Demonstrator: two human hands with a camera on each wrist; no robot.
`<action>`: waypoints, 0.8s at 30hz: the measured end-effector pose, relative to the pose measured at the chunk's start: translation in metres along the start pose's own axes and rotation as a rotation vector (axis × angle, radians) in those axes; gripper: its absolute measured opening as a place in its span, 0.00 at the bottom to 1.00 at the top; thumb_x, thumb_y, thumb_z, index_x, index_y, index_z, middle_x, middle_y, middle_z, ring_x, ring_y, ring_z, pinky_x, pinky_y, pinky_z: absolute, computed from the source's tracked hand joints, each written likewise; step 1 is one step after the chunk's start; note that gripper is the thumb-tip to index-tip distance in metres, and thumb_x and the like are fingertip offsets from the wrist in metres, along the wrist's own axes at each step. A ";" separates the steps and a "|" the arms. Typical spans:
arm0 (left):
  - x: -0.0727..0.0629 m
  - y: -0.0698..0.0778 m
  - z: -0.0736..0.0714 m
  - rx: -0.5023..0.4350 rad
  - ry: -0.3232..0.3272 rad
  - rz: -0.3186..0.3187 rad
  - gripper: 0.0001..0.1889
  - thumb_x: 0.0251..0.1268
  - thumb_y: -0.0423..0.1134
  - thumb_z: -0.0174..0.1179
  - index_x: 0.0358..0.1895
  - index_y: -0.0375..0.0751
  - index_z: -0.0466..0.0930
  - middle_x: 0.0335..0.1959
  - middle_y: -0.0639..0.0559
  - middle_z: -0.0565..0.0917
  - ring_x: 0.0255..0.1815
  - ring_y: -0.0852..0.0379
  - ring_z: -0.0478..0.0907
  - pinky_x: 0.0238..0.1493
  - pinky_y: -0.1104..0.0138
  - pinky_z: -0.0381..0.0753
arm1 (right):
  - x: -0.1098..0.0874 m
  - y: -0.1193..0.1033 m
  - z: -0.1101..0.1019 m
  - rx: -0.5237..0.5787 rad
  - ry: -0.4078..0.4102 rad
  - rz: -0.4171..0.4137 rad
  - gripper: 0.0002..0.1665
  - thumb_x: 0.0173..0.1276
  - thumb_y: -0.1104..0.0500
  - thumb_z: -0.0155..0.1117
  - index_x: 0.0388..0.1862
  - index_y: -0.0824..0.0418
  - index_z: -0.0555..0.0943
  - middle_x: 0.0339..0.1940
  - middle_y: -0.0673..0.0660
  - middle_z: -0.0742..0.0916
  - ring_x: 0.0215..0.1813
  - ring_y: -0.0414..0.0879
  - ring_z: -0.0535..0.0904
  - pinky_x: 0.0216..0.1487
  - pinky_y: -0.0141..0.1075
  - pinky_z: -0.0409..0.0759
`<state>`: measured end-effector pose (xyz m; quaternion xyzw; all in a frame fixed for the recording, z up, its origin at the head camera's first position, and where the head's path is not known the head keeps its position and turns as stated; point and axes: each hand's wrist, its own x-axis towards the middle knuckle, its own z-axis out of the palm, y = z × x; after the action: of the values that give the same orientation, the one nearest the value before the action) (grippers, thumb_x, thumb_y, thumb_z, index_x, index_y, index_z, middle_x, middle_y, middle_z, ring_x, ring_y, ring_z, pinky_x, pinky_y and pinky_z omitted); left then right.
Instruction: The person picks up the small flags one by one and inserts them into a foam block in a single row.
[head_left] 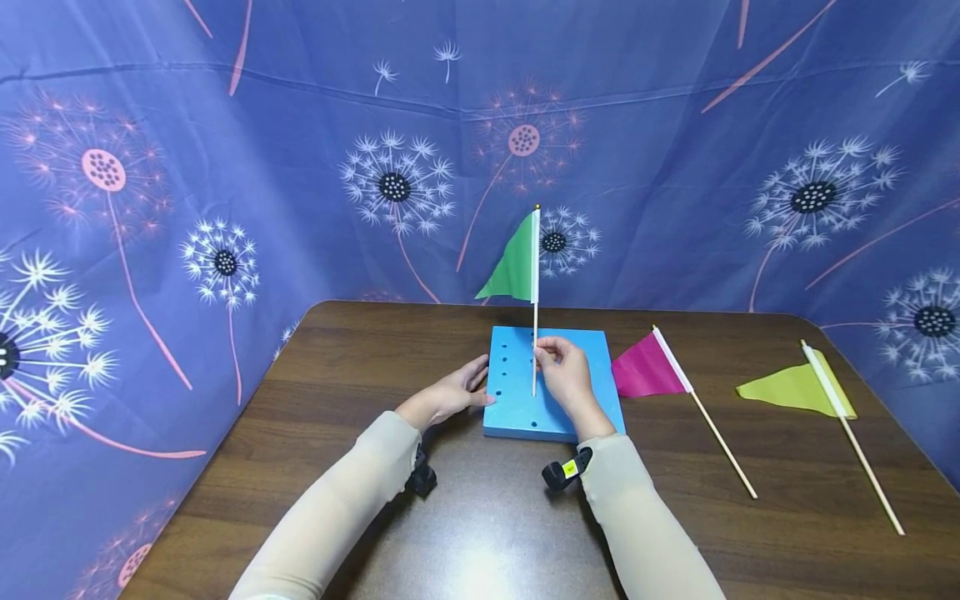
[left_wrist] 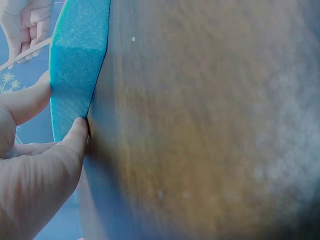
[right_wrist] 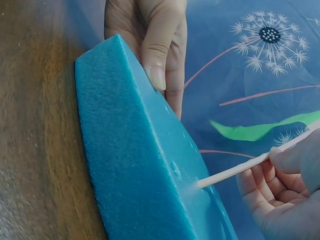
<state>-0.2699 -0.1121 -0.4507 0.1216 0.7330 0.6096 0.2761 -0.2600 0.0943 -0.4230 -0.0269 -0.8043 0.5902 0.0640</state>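
Green cloth flies from the flag (head_left: 514,265) that stands upright over the blue block (head_left: 513,408), its thin wooden stick (head_left: 536,321) meeting the block's top face left of the middle; how deep the end goes in, I cannot tell. The right hand (head_left: 566,375), above the block, has its fingers clamped on the lower part of that stick, thumb against it. The left hand (head_left: 452,393) is at the block's left side, its thumb on the top by the edge and its fingers apart and fairly straight, touching the side. Small dark holes (head_left: 504,359) run along the block's left edge, and another lies near its front edge. Just beside the block's right side is a pink flag (head_left: 649,367), flat, its stick slanting away from the block toward the person. Farther to the right of the block, well apart from it, lies a yellow flag (head_left: 795,390) at a similar slant. The block and both these flags rest on a brown wooden counter (head_left: 360,367). Behind the block hangs a blue curtain (head_left: 637,200) with dandelions. Nearer the person than the block, pale sleeves (head_left: 345,492) cover both arms.
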 end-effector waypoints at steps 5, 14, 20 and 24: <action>-0.001 0.000 0.001 -0.009 0.001 0.001 0.45 0.67 0.24 0.55 0.78 0.39 0.35 0.80 0.43 0.40 0.80 0.49 0.41 0.75 0.55 0.55 | -0.002 0.002 0.001 -0.007 0.004 0.034 0.13 0.75 0.61 0.54 0.50 0.66 0.79 0.42 0.63 0.84 0.42 0.50 0.81 0.42 0.31 0.82; -0.003 0.000 0.002 -0.033 0.015 -0.007 0.45 0.67 0.23 0.55 0.78 0.39 0.35 0.80 0.43 0.40 0.80 0.48 0.40 0.75 0.55 0.55 | -0.003 0.002 0.004 0.016 0.029 0.047 0.12 0.75 0.61 0.54 0.50 0.66 0.80 0.42 0.63 0.84 0.42 0.50 0.82 0.42 0.32 0.83; -0.002 0.001 0.003 -0.038 0.015 -0.007 0.45 0.67 0.23 0.54 0.78 0.40 0.35 0.80 0.44 0.40 0.80 0.50 0.41 0.75 0.57 0.56 | -0.006 -0.003 0.005 0.016 0.042 0.049 0.11 0.74 0.62 0.54 0.49 0.65 0.79 0.42 0.63 0.84 0.43 0.51 0.81 0.44 0.35 0.82; -0.002 0.001 0.003 -0.032 0.010 0.000 0.45 0.67 0.23 0.55 0.78 0.39 0.35 0.80 0.44 0.40 0.80 0.49 0.40 0.75 0.57 0.56 | -0.007 -0.003 0.003 0.011 0.032 0.039 0.12 0.75 0.61 0.54 0.51 0.65 0.78 0.43 0.63 0.83 0.45 0.51 0.80 0.46 0.38 0.82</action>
<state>-0.2670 -0.1109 -0.4493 0.1144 0.7243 0.6221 0.2745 -0.2537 0.0894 -0.4216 -0.0517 -0.7992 0.5953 0.0653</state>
